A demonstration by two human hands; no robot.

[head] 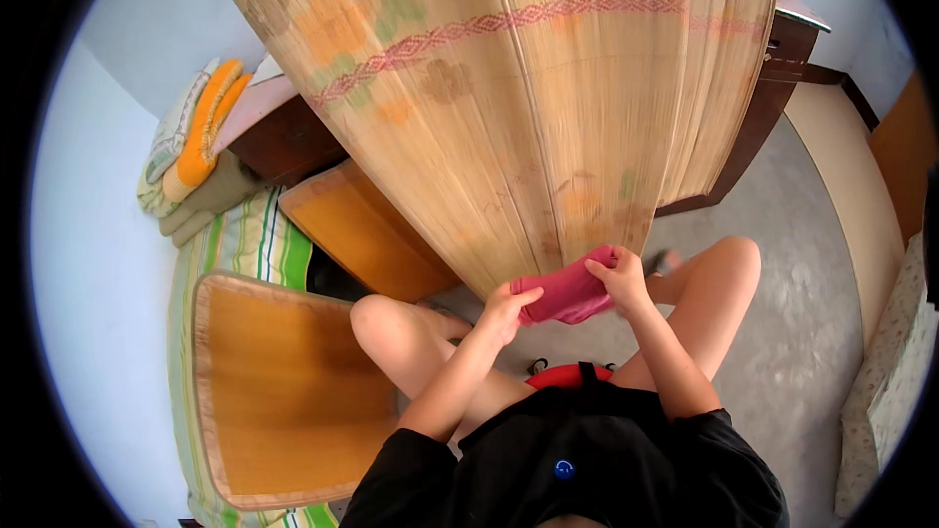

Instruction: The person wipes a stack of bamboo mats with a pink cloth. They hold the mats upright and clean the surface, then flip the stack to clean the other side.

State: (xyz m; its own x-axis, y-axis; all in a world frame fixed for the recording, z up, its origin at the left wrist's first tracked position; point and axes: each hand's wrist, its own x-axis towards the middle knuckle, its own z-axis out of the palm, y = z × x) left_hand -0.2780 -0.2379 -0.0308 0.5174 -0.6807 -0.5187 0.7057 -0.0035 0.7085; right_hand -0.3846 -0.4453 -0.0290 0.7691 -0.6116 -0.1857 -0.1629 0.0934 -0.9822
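A piece of pink cloth is stretched between my two hands above my spread knees. My left hand grips its left end, thumb on top. At the upper right end, my right hand pinches the edge between thumb and fingers. The underside of the cloth hangs in loose folds. Just beyond it, a large straw mat with printed flowers and a pink woven band slopes down towards me, its near edge close to my hands. Between my thighs shows part of a red seat.
On the left, an orange-brown mat panel with a pale border lies over green striped bedding. Another such panel leans behind it. Folded textiles are stacked by the wall. Dark wooden furniture stands behind the straw mat.
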